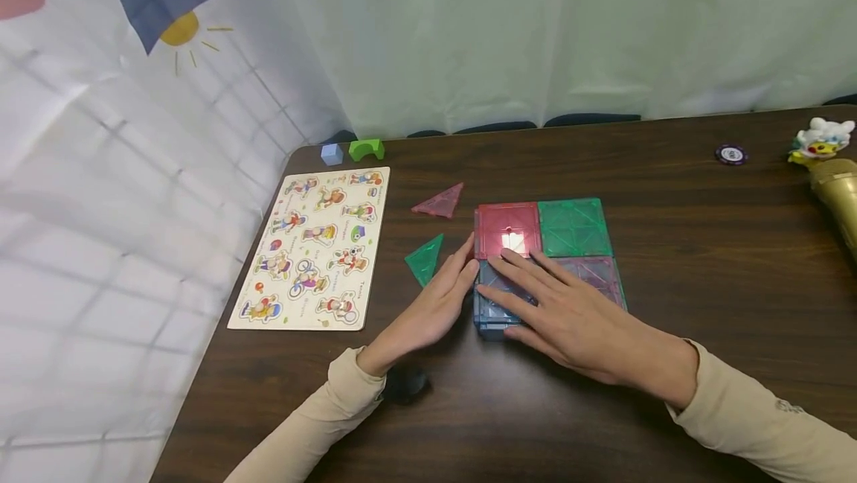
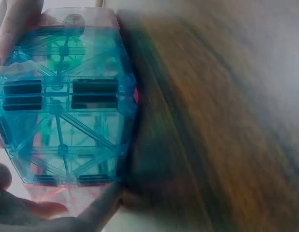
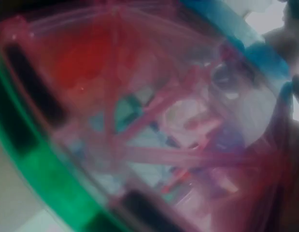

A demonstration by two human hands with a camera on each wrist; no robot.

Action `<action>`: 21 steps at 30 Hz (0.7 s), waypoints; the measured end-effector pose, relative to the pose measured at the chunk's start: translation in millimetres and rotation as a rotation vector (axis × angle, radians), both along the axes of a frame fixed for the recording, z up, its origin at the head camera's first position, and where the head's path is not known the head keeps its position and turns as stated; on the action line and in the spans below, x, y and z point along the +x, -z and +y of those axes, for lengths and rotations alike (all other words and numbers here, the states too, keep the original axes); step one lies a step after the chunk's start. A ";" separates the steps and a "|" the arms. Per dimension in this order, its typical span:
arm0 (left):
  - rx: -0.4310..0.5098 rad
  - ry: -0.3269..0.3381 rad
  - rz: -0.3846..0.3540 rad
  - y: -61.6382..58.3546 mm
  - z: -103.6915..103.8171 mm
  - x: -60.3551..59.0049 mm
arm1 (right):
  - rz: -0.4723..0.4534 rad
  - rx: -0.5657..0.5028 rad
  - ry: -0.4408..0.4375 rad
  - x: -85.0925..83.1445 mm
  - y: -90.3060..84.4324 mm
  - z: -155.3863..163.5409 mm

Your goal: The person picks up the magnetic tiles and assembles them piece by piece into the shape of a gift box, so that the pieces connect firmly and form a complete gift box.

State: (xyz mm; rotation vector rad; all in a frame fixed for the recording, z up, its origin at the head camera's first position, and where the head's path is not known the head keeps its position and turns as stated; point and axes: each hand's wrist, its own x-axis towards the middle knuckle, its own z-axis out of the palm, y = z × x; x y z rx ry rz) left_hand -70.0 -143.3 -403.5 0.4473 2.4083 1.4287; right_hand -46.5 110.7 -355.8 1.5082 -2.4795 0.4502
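A flat block of translucent magnetic tiles lies on the dark wooden table (image 1: 703, 274): a red tile (image 1: 506, 224), a green tile (image 1: 573, 226), a purple tile (image 1: 598, 274) and a blue tile (image 1: 492, 308). My right hand (image 1: 552, 304) lies flat across the blue and purple tiles, fingers straight and spread. My left hand (image 1: 438, 297) presses its straight fingers against the block's left edge. In the left wrist view the blue tile (image 2: 62, 101) fills the frame. The right wrist view shows blurred pink tile (image 3: 154, 125) very close.
Two loose triangle tiles, pink (image 1: 440, 202) and green (image 1: 425, 258), lie left of the block. A wooden picture puzzle board (image 1: 315, 248) sits at the left, with a blue cube (image 1: 331, 153) and green arch (image 1: 366, 148) behind it. A chip (image 1: 730, 154) and toy figure (image 1: 822, 139) stand far right.
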 end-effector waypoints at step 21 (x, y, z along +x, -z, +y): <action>0.121 -0.142 -0.237 -49.2 15.3 -13.4 | -0.341 -0.280 0.307 -41.5 -18.3 69.2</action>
